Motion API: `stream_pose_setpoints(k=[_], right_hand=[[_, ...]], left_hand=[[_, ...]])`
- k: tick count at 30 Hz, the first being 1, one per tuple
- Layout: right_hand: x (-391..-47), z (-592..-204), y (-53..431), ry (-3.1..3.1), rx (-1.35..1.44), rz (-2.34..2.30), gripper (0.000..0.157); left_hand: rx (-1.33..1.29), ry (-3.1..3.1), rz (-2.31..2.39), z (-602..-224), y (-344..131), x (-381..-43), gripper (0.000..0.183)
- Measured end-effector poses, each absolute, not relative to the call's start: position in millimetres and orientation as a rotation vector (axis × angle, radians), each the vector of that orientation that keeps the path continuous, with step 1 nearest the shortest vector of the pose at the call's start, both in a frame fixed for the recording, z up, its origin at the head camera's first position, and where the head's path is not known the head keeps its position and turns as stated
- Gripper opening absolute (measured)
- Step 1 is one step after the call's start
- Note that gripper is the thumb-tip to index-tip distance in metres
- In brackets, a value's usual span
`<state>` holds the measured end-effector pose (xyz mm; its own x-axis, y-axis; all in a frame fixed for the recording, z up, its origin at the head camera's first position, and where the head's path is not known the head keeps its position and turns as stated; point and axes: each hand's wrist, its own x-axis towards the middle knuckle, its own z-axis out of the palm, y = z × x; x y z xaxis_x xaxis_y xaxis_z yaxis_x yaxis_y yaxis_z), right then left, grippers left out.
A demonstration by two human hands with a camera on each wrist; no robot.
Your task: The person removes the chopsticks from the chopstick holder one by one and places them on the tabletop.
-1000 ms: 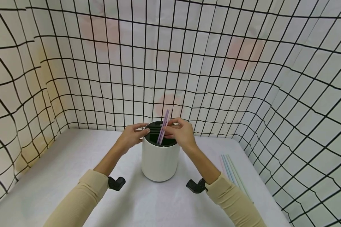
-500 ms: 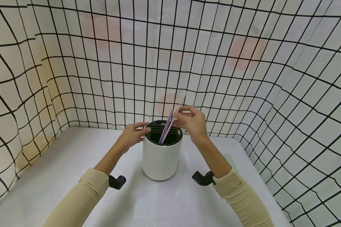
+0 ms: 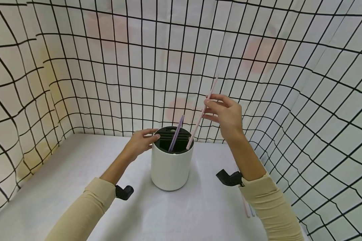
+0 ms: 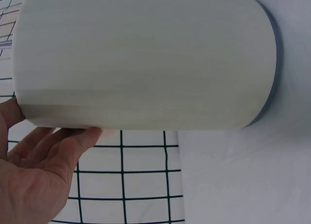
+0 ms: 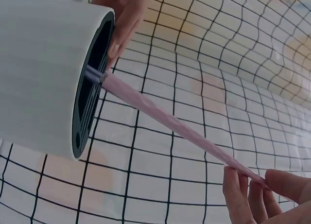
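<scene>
In the head view a white cylindrical utensil holder (image 3: pixel 170 170) with a black slotted insert (image 3: pixel 161 136) stands upright. My left hand (image 3: pixel 140 144) grips its left rim, thumb on top and fingers against the far side; the left wrist view shows fingertips on the white wall (image 4: pixel 146 63). My right hand (image 3: pixel 224 115) pinches a pink tapered chopstick (image 3: pixel 200 117) near its thin upper end. The thicker end hangs at the holder's opening, appearing just outside it in the right wrist view. Purple chopsticks (image 3: pixel 176 134) lean inside the holder; their lower ends are hidden.
On the white table (image 3: pixel 78 201), a pink chopstick (image 3: pixel 246 208) and a blue chopstick (image 3: pixel 252 210) lie at the right, partly hidden under my right forearm. Black wire grid panels (image 3: pixel 157 72) with white cloth behind them enclose the back and sides.
My right hand has moved up and to the right, drawing the pink chopstick away from the purple ones and out of the holder. My left hand has stayed on the rim.
</scene>
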<state>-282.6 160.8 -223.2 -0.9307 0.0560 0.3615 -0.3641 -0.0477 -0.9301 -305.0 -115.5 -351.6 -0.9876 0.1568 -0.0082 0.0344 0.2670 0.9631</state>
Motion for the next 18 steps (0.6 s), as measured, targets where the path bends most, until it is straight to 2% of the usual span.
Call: stream_pose_setpoints(k=[12,18], right_hand=[[-291,-245,207,-2.065,0.208,2.021,0.037],[-295,-260,229,-2.122,0.193,2.084,0.037]], left_hand=[[0.178,2.391,1.852,-352,-115,-304,0.051],[0.182,2.376,1.868,-351,-115,-304,0.051]])
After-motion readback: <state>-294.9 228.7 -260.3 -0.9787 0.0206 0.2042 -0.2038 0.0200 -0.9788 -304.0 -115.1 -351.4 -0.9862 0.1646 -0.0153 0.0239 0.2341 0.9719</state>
